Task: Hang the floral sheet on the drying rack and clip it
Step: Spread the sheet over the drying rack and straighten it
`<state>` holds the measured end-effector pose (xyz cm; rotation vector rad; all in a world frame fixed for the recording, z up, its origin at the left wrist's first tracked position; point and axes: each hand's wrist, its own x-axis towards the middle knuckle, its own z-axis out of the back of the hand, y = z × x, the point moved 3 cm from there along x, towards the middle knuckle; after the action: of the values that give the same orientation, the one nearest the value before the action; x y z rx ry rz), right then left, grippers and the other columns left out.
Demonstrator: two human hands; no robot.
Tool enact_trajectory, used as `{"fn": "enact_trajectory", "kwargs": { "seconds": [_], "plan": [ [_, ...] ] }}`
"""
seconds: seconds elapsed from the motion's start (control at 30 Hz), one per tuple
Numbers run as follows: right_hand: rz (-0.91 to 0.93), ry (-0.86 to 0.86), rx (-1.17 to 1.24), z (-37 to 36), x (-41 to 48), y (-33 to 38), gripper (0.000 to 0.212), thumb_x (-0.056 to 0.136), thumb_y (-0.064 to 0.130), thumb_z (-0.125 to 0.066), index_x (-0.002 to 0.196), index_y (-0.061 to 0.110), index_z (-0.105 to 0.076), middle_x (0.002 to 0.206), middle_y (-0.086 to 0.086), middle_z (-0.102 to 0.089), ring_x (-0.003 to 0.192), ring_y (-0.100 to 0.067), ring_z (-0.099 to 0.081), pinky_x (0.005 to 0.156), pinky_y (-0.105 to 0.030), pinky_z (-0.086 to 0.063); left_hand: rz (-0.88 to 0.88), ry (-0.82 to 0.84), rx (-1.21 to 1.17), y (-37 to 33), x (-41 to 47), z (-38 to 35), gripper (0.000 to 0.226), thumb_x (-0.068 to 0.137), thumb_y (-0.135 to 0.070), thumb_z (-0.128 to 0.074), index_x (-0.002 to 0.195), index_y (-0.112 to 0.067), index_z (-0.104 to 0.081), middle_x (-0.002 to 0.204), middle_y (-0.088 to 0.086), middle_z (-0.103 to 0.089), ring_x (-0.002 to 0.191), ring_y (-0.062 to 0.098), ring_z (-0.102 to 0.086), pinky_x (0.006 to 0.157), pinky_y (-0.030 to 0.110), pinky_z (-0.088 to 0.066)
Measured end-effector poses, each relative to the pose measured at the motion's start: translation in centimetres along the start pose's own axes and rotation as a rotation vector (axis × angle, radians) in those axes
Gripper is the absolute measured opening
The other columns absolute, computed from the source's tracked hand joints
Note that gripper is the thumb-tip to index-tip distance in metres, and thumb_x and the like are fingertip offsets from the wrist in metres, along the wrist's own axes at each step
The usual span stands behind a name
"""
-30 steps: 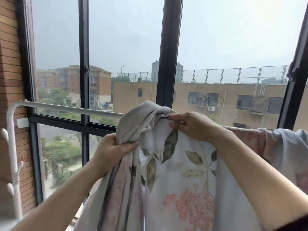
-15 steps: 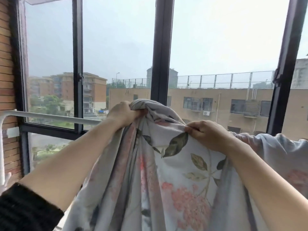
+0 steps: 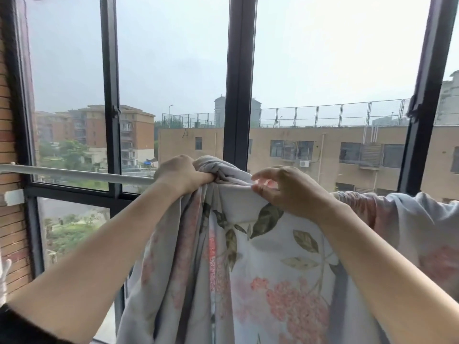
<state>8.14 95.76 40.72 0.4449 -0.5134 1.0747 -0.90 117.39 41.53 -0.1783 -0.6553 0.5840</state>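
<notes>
The floral sheet (image 3: pixel 273 274), pale with pink blooms and green leaves, hangs in folds over the white rack bar (image 3: pixel 82 173) and spreads off to the right. My left hand (image 3: pixel 181 175) grips a bunched fold of the sheet at the top, right over the bar. My right hand (image 3: pixel 285 192) is just beside it, thumb and fingertips pinching the sheet's top edge while the other fingers are raised. The bar is hidden under the cloth from my left hand rightward. No clip is in view.
Dark window frames (image 3: pixel 238 78) stand close behind the rack. A brick wall (image 3: pixel 10 219) closes off the left side, with the rack's white upright at the left edge.
My left hand has climbed from lower on the bunched fold up to the top of the sheet at bar height. My right hand has loosened its grip, fingers lifting.
</notes>
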Motion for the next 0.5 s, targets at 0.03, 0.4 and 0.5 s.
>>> {"fn": "enact_trajectory", "kwargs": {
  "seconds": [0.03,0.4,0.5],
  "plan": [
    [0.05,-0.003,0.018,-0.4,0.3,1.0,0.034,0.093,0.043,-0.057,0.122,0.027,-0.065,0.116,0.003,-0.068,0.1,-0.014,-0.064,0.085,-0.032,-0.053,0.006,0.001,-0.006,-0.1,0.0,0.0,0.047,0.075,-0.062,-0.062,0.084,-0.016,-0.064,0.079,0.001,-0.063,0.078,0.023,-0.058,0.064,0.029,-0.039],
    [0.074,0.045,-0.169,-3.4,1.8,1.8,0.039,0.097,0.044,-0.047,0.136,0.042,-0.05,0.131,0.005,-0.062,0.119,-0.024,-0.057,0.092,-0.034,-0.047,0.009,-0.069,-0.438,1.3,-3.4,-0.2,0.037,0.069,-0.049,-0.079,0.08,-0.018,-0.062,0.07,-0.006,-0.057,0.071,0.016,-0.054,0.056,0.027,-0.036],
    [0.077,0.043,-0.158,-3.4,1.8,1.7,0.039,0.097,0.043,-0.047,0.136,0.041,-0.05,0.133,0.007,-0.061,0.121,-0.022,-0.057,0.093,-0.033,-0.046,-0.011,-0.282,-0.579,3.2,-8.0,-0.6,0.069,0.061,-0.059,-0.078,0.114,-0.019,-0.061,0.099,-0.009,-0.064,0.081,0.007,-0.057,0.068,0.02,-0.043]
  ]
}}
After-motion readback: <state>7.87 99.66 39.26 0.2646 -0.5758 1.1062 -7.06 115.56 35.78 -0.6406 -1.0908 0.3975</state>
